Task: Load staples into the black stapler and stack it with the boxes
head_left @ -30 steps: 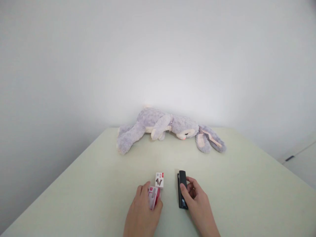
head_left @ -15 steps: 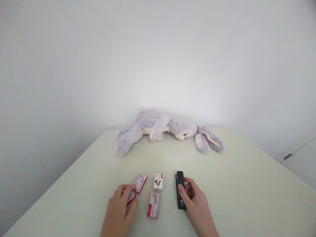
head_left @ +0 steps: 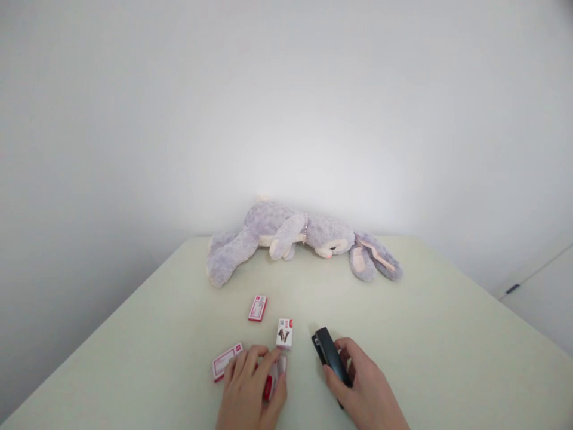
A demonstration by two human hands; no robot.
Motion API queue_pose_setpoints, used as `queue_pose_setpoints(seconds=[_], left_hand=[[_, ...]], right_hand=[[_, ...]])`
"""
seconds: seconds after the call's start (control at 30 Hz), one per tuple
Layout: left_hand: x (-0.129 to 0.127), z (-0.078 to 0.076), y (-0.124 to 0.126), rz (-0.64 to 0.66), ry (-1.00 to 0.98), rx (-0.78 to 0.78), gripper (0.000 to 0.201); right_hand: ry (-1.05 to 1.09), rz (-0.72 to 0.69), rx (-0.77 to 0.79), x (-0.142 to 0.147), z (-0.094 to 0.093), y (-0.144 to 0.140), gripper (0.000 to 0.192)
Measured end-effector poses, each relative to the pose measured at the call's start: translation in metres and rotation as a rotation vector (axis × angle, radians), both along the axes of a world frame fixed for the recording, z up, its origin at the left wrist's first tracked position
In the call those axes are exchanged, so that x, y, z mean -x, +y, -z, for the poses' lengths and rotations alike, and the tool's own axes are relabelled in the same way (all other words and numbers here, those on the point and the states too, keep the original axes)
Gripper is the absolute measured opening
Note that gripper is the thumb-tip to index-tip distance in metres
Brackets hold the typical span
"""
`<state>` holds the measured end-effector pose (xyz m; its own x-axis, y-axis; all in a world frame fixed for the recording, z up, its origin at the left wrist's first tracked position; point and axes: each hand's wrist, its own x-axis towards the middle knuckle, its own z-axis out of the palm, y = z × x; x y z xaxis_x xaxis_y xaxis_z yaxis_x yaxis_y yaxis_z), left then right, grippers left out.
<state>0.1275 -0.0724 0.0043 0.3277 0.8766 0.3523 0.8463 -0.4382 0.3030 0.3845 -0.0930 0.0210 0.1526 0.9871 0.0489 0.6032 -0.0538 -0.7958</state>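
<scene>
My left hand [head_left: 253,382] is closed around a pink-and-white staple box [head_left: 274,385] with a red end, lying on the table and partly hidden by the fingers. Its fingertips come close to a small white box [head_left: 285,332] printed with a staple remover. Left of this hand, near the knuckles, lies a red-edged white box [head_left: 225,362]. A similar red-edged box [head_left: 258,309] rests farther away. On the right, my right hand [head_left: 358,376] grips a black stapler [head_left: 332,355], thumb on the near side and fingers on the far side, its front end angled to the left.
A grey-lilac plush rabbit [head_left: 277,230] lies on its side along the back of the pale green table [head_left: 439,334]. Behind it rises a white wall [head_left: 286,107]. A dark fitting [head_left: 513,289] shows at the far right beyond the table's edge.
My left hand has moved right, from a red-edged box to the pink-and-white one. One red-edged box now lies farther forward. The stapler has turned leftward and come slightly nearer.
</scene>
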Motion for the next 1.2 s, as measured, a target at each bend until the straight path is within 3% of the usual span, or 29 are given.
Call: queue_pose_setpoints(seconds=[0.13, 0.2, 0.3, 0.4, 0.47, 0.6, 0.7, 0.8, 0.93, 1.1, 1.2], left_hand=[[-0.017, 0.006, 0.001, -0.133, -0.016, -0.048, 0.052], [-0.019, 0.012, -0.002, -0.209, -0.031, -0.038, 0.046], [-0.02, 0.019, -0.008, -0.087, -0.023, 0.012, 0.032], [-0.023, 0.024, -0.012, 0.121, 0.028, -0.013, 0.05], [-0.023, 0.028, -0.011, 0.182, 0.081, -0.053, 0.065], [-0.014, 0.038, -0.008, 0.191, 0.143, -0.089, 0.074], [-0.005, 0.04, -0.008, 0.129, 0.15, -0.093, 0.079], [0.001, 0.034, -0.008, 0.098, 0.163, -0.082, 0.08], [0.002, 0.032, -0.007, 0.122, 0.18, -0.121, 0.079], [-0.002, 0.039, -0.01, 0.037, 0.081, -0.081, 0.062], [-0.003, 0.038, -0.01, 0.016, 0.029, -0.03, 0.053]], right_hand=[[-0.159, 0.003, -0.012, -0.011, -0.006, -0.003, 0.033], [-0.22, -0.006, -0.001, -0.015, -0.01, -0.002, 0.037], [-0.229, -0.076, -0.002, -0.01, -0.02, 0.005, 0.037], [-0.219, -0.127, -0.017, 0.012, -0.03, 0.014, 0.028], [-0.25, -0.123, -0.023, 0.034, -0.035, 0.02, 0.022], [-0.322, -0.053, -0.08, 0.071, -0.036, 0.028, 0.019], [-0.197, -0.014, -0.171, 0.078, -0.034, 0.031, 0.018], [0.093, 0.056, -0.209, 0.062, -0.029, 0.028, 0.025], [0.406, 0.186, -0.129, 0.016, -0.01, 0.015, 0.044], [0.501, 0.28, 0.157, -0.037, 0.015, -0.003, 0.064], [0.493, 0.179, 0.272, -0.039, 0.017, -0.013, 0.062]])
